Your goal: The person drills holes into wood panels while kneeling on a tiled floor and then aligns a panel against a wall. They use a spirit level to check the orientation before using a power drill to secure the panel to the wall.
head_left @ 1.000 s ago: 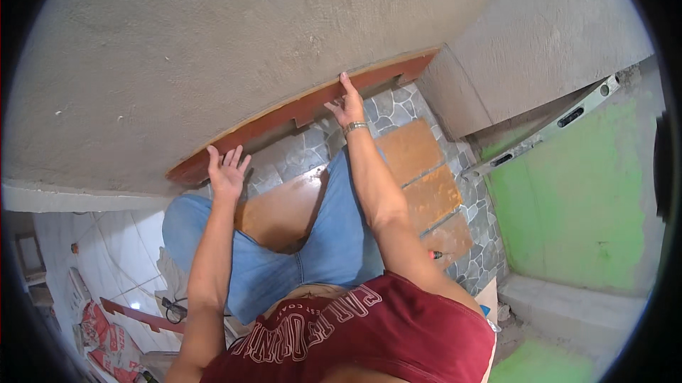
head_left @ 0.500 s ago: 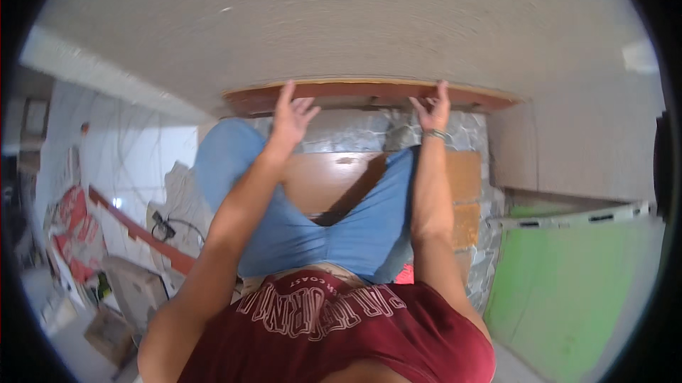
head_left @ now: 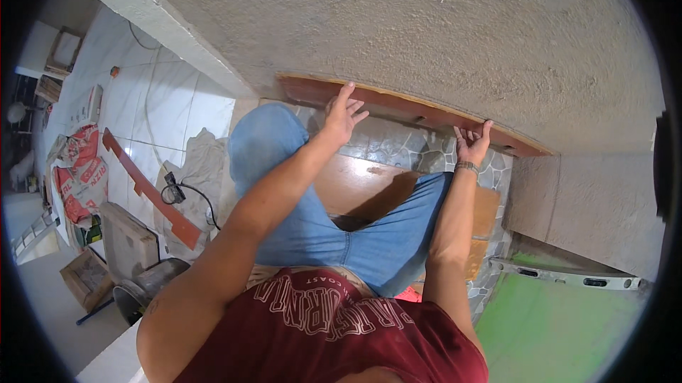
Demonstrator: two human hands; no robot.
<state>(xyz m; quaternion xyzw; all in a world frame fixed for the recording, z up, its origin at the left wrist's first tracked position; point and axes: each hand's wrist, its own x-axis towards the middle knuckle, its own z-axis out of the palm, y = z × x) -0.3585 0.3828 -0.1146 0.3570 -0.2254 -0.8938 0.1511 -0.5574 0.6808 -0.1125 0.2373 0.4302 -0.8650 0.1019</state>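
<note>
A long reddish-brown notched board (head_left: 398, 100) with a pale upper edge runs along the foot of the rough grey wall (head_left: 462, 35). My left hand (head_left: 344, 114) has its thumb on the board's face toward the left part, its other fingers spread beside the lower edge. Farther right, my right hand (head_left: 472, 143) holds the board, thumb at the upper edge and fingertips at the lower edge. Under and between my legs are brown panels (head_left: 355, 187) on stone-patterned flooring (head_left: 424, 147).
At left, a second notched strip (head_left: 149, 187), a black plug and cable (head_left: 172, 195), a crumpled cloth (head_left: 202, 155), red-printed sacks (head_left: 80, 191) and wooden frames (head_left: 85, 280) lie about. At right, a metal level (head_left: 565, 276) lies beside a green surface (head_left: 540, 326) and a grey ledge (head_left: 568, 212).
The view has swung toward the left, bringing more of the tiled floor and clutter into sight. Both hands remain at the board, with little visible movement along it.
</note>
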